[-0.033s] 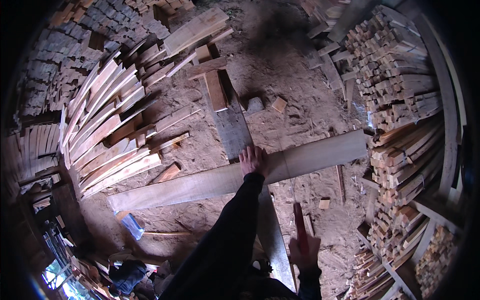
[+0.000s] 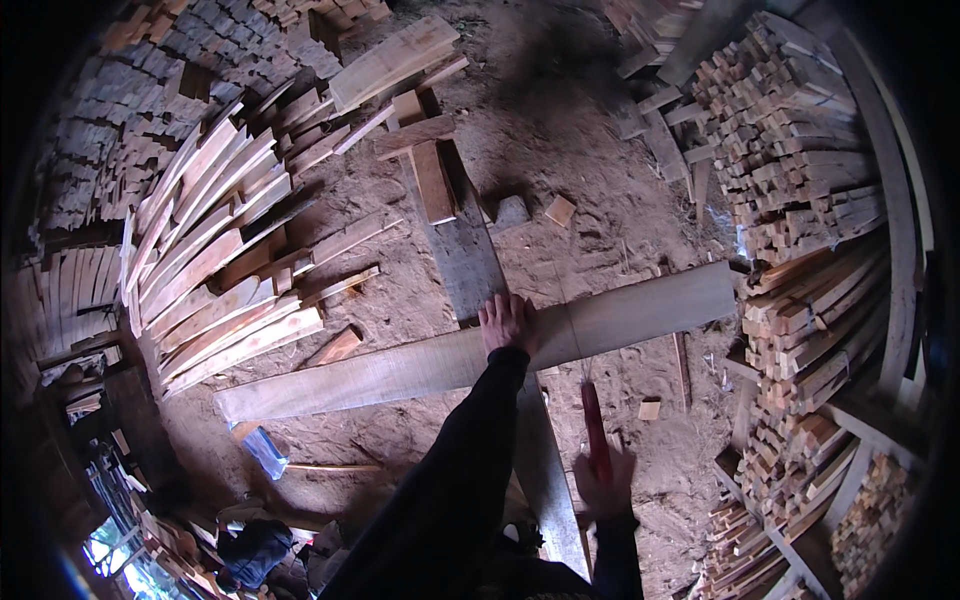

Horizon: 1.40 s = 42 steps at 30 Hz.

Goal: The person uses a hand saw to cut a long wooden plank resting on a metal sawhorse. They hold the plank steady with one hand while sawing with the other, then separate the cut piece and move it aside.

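Resting the left hand on a long pale plank, near its middle, with fingers spread rather than closed round anything and with tips at the far edge. Gripping a red-handled saw in the right hand, closed snugly about the near part of the handle, to the right of the left hand and nearer. Crossing the plank just right of the left hand with the saw's thin blade (seen almost edge-on, so little more than a dark line). Cannot tell the depth of any cut. Working over a grey board, laid near to far beneath the plank, with a brown wood block on its far part. Surrounded by stacked timber, with rough boards on the left and cut strips on the right. Standing out on the brown earth: a small offcut right of the saw handle, and a blue-and-white packet just nearer than the plank's left end.
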{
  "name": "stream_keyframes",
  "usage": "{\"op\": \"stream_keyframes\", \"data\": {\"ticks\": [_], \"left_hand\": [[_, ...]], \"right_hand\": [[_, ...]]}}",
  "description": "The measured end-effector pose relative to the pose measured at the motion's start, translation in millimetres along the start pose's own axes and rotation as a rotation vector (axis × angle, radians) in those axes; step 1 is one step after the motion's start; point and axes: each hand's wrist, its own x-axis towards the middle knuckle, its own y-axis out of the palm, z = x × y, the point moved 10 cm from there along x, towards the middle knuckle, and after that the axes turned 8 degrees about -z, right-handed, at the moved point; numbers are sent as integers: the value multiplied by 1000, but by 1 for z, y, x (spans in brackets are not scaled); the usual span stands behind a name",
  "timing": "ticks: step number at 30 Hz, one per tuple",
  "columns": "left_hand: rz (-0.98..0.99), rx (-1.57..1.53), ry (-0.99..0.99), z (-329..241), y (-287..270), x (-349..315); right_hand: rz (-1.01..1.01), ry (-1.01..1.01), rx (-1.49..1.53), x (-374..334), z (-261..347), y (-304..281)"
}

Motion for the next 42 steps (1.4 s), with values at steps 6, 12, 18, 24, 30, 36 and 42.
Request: {"op": "stream_keyframes", "data": {"ticks": [6, 12, 18, 24, 30, 36, 42], "left_hand": [[50, -60, -10, -2, 2, -3], [13, 10, -13, 4, -4, -1], [58, -52, 2, -11, 0, 1], [-57, 4, 12, -4, -11, 1], [-77, 19, 15, -4, -7, -1], [-104, 13, 63, -16, -4, -5], [-27, 89, -12, 5, 0, -1]], "right_hand": [[-84, 46, 135, 101, -8, 39], [48, 97, 2, -51, -11, -22], [-41, 27, 135, 97, -42, 45], [-7, 39, 113, 18, -4, 0], [34, 9, 3, -43, 0, -26], [-30, 13, 169, 109, -22, 42], [120, -1, 13, -31, 6, -22]]}}
